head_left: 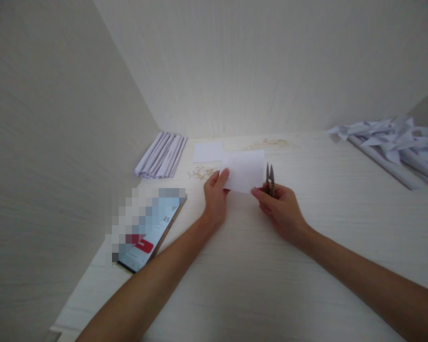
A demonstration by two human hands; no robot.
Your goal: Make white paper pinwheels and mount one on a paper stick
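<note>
A white sheet of paper (243,170) is held up over the table between my two hands. My left hand (216,192) pinches its lower left corner, thumb on top. With thumb and finger, my right hand (280,206) grips the lower right corner. The same right hand also holds a pair of thread snips (270,178), blades pointing up and slightly apart; their handles are mostly hidden by the fingers. Behind my left hand lie several small pale sticks (201,172) in a loose pile, and another white paper piece (207,152) lies flat beyond them.
Rolled paper tubes (162,156) lie stacked at the back left. A lit phone (153,240), partly blurred out, rests left of my left forearm. Folded paper pinwheels (395,137) on paper tubes lie at the right. More pale sticks (275,142) sit near the back wall (249,66).
</note>
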